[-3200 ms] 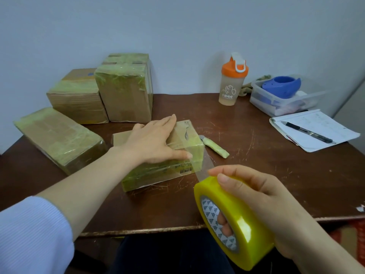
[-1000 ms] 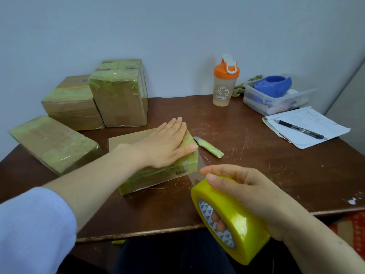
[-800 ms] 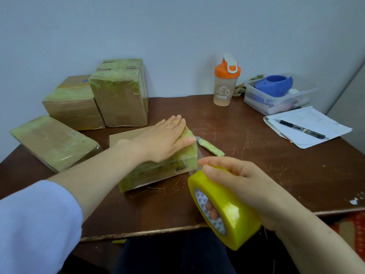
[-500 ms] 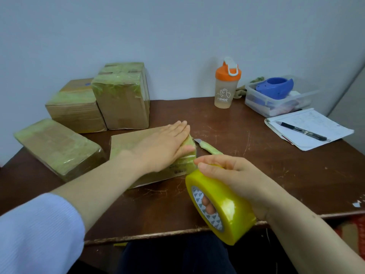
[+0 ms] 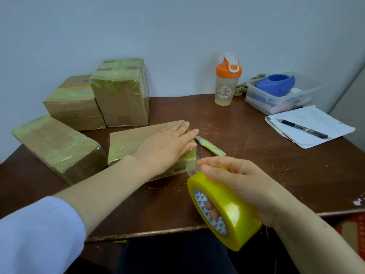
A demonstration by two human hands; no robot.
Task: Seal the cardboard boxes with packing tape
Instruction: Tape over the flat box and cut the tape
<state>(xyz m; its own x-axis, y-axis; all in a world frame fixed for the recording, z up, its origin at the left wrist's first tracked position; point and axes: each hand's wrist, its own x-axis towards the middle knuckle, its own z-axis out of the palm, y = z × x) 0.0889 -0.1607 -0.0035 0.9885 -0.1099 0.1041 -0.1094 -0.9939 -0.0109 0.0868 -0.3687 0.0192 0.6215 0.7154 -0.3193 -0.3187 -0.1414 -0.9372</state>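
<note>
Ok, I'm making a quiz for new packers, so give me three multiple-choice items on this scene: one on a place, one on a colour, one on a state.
1. The knife lies: A) on the table beside the pressed box; B) on top of that box; C) inside that box.
2. The tape roll is: A) red; B) yellow; C) black.
3. The left hand: A) presses flat on the box; B) grips the knife; C) touches nothing.
Key: 1 A, it rests on bare wood just right of the box. 2 B, its outer band is yellow. 3 A, its fingers lie straight on the box top.
</note>
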